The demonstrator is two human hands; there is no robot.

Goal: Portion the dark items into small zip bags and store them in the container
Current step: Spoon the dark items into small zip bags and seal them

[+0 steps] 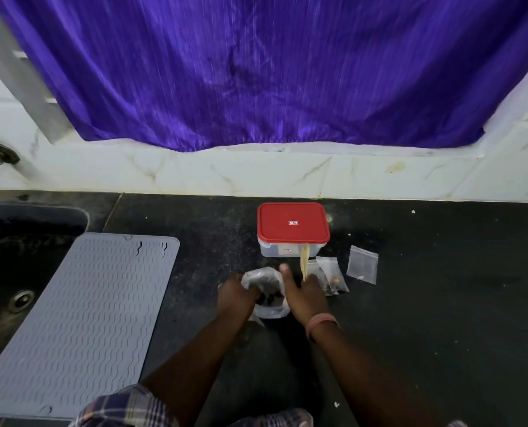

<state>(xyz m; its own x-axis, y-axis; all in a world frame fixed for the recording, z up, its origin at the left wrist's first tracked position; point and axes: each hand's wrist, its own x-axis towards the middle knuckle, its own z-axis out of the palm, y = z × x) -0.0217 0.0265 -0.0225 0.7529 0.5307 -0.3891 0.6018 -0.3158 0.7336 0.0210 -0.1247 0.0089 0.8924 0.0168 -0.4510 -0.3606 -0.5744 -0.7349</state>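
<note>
1. I look down from the head camera at a black counter [441, 303]. Both my hands meet near the middle, around a clear plastic bag [267, 295] that holds dark items [270, 298].
2. My left hand [238, 295] grips the left side of the bag's mouth, fingers curled into the film.
3. My right hand [305, 295] sits at the bag's right edge with the thumb raised. A pale rubber band [304, 263] stretches up from it towards the far side; I cannot tell whether the fingers pinch it or it is looped over them.
4. Just beyond the hands stands a clear container with a red lid [293, 224], lid on.
5. To the right lie small zip bags [330, 274]; the nearer ones seem to hold a little already, and one flat bag [362, 263] lies further right, apart.
6. A grey ridged mat [84, 318] covers part of the sink on the left.
7. I judge the bag thin, limp and slippery, and the dark pieces small, light and loose. Holding the rim open on both sides looks safest; lifting by the bottom could spill them.
</note>
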